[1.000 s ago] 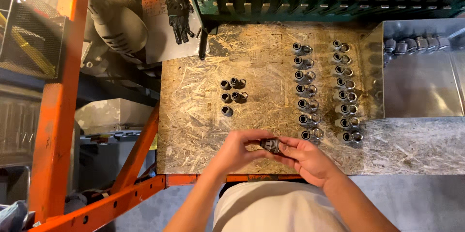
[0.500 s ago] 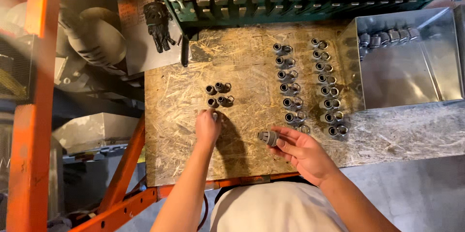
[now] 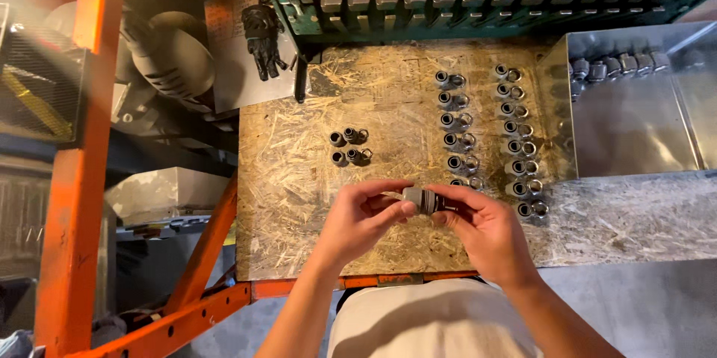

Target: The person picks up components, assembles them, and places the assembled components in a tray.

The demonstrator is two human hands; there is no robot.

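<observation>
Head view | left hand [image 3: 362,220], right hand [image 3: 478,223] | both pinch metal fitting [image 3: 417,199]

Small metal fitting [image 3: 420,199] half hidden between both hands' fingertips

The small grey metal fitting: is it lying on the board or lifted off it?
Lifted off: the small grey metal fitting is pinched between the left hand and right hand above the chipboard benchtop.

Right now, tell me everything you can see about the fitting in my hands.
The fitting is a small, short cylinder of dull grey metal, lying on its side with its axis left to right. A darker band rings its right end. The left hand pinches one end and the right hand the other, holding it just above the chipboard bench. Finer detail is hidden.
</observation>
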